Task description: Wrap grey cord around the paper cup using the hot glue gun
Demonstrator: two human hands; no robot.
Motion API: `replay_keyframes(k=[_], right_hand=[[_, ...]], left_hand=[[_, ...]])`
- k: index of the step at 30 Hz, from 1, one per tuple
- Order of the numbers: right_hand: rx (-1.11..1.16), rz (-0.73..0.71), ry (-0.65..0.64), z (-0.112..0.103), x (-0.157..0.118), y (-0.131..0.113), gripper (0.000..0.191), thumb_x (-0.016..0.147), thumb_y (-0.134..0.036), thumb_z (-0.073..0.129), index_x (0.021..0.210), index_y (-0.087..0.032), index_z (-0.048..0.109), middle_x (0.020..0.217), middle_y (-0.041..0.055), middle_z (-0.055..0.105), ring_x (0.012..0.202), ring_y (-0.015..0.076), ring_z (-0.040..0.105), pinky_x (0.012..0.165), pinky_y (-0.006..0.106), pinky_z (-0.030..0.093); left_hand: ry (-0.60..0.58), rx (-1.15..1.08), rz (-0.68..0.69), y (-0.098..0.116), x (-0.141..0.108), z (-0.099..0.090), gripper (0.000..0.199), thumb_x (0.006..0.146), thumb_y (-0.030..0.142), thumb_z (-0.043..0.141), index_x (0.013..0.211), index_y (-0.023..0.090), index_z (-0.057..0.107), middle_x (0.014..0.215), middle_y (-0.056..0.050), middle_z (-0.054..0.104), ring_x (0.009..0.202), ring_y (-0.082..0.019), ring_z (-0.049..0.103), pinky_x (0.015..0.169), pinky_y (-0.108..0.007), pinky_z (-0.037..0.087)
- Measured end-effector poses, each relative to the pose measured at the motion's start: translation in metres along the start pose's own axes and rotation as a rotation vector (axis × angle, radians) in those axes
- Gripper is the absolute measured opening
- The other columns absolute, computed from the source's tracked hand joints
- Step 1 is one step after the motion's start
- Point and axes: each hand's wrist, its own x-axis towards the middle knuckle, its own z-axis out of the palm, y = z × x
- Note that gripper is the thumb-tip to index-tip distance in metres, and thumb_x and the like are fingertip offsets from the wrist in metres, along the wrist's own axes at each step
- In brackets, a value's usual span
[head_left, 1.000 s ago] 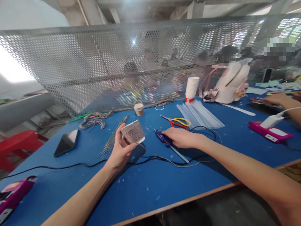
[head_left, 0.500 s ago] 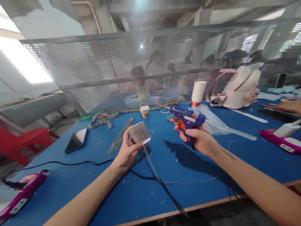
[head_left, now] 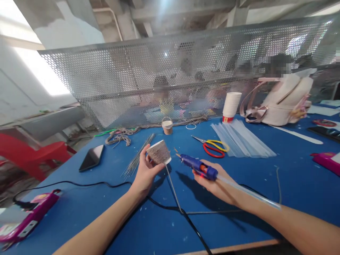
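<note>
My left hand (head_left: 147,169) is closed around a small paper cup (head_left: 160,153) wrapped in grey-brown cord, tilted on its side above the table. A loose length of the cord (head_left: 172,186) runs down from the cup's rim to the tabletop. In my right hand (head_left: 216,182) is a blue hot glue gun (head_left: 195,164), its nozzle pointing left at the cup, a short gap away. A clear glue stick (head_left: 252,195) sticks out of the gun's back end over my wrist. Scissors (head_left: 214,147) with red and yellow handles lie just beyond the gun.
A finished-looking little basket (head_left: 167,128), bundled cord (head_left: 119,137), thin wires (head_left: 139,156) and a phone (head_left: 91,158) lie left. Right are clear glue sticks (head_left: 239,140), stacked cups (head_left: 231,106) and a backpack (head_left: 281,101). A black cable (head_left: 92,182) crosses the blue table.
My right hand has lowered and turned the glue gun, bringing its nozzle close to the cup. The scissors now show uncovered. The view has shifted slightly; my left hand still holds the cup.
</note>
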Motion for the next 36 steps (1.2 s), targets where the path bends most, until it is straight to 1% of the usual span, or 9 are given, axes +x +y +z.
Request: replay_keyframes(k=[3,5,9,12,16,24,30,36], right_hand=[[-0.122,-0.120,-0.016,0.005,-0.003,0.001,0.010,0.076,-0.027,0.053,0.070,-0.020,0.049,0.061,-0.0027,0.051,0.054,0.0109,0.041,0.053,0.025,0.037],[-0.151,-0.152,-0.036,0.007,-0.005,-0.001,0.011,0.077,-0.026,0.052,0.069,-0.021,0.046,0.060,-0.0029,0.050,0.053,0.0106,0.038,0.052,0.024,0.035],[-0.196,-0.156,-0.086,0.010,-0.007,0.000,0.010,0.076,-0.025,0.050,0.069,-0.021,0.043,0.060,-0.0025,0.049,0.052,0.0102,0.036,0.052,0.024,0.031],[-0.217,-0.183,-0.095,0.013,-0.007,0.003,0.011,0.076,-0.023,0.050,0.069,-0.021,0.041,0.061,-0.0025,0.048,0.051,0.0102,0.035,0.052,0.024,0.030],[-0.240,-0.190,-0.065,0.014,-0.005,0.006,0.013,0.076,-0.021,0.051,0.069,-0.022,0.040,0.060,-0.0029,0.047,0.051,0.0101,0.035,0.053,0.024,0.029],[-0.255,-0.212,-0.070,0.017,-0.006,0.007,0.015,0.074,-0.020,0.053,0.070,-0.022,0.039,0.061,-0.0026,0.048,0.052,0.0106,0.036,0.053,0.024,0.030],[-0.275,-0.225,-0.017,0.015,-0.005,0.009,0.018,0.077,-0.019,0.052,0.068,-0.023,0.037,0.058,-0.0040,0.045,0.049,0.0101,0.035,0.051,0.024,0.029],[-0.302,-0.241,-0.062,0.017,-0.007,0.009,0.018,0.074,-0.019,0.056,0.070,-0.022,0.038,0.062,-0.0022,0.051,0.052,0.0105,0.038,0.053,0.023,0.033]], left_hand=[[0.006,-0.036,-0.011,0.000,0.000,0.001,0.084,0.052,0.012,0.084,0.123,0.034,0.044,0.113,0.000,0.061,0.101,-0.020,0.062,0.093,-0.038,0.050],[0.006,-0.058,-0.017,0.001,-0.001,0.003,0.084,0.052,0.012,0.083,0.123,0.034,0.045,0.113,0.000,0.061,0.101,-0.019,0.062,0.091,-0.036,0.051],[0.008,-0.075,-0.030,0.001,-0.006,0.007,0.085,0.051,0.009,0.083,0.124,0.033,0.045,0.110,0.001,0.061,0.098,-0.017,0.063,0.090,-0.033,0.051],[0.011,-0.081,-0.040,0.002,-0.010,0.010,0.087,0.050,0.009,0.083,0.124,0.034,0.044,0.111,0.001,0.060,0.098,-0.017,0.063,0.090,-0.032,0.051],[0.006,-0.084,-0.039,0.002,-0.011,0.012,0.089,0.049,0.009,0.084,0.125,0.034,0.044,0.109,0.001,0.060,0.100,-0.018,0.062,0.092,-0.033,0.051],[0.002,-0.036,-0.018,0.001,-0.010,0.010,0.089,0.052,0.012,0.084,0.127,0.035,0.043,0.109,0.000,0.058,0.105,-0.020,0.060,0.098,-0.038,0.047],[-0.011,-0.039,-0.013,0.000,-0.010,0.009,0.088,0.053,0.012,0.083,0.127,0.035,0.042,0.111,0.001,0.058,0.102,-0.017,0.059,0.096,-0.033,0.047],[-0.015,-0.027,-0.004,-0.001,-0.010,0.009,0.089,0.053,0.012,0.084,0.127,0.034,0.042,0.111,0.002,0.057,0.103,-0.016,0.058,0.093,-0.029,0.047]])
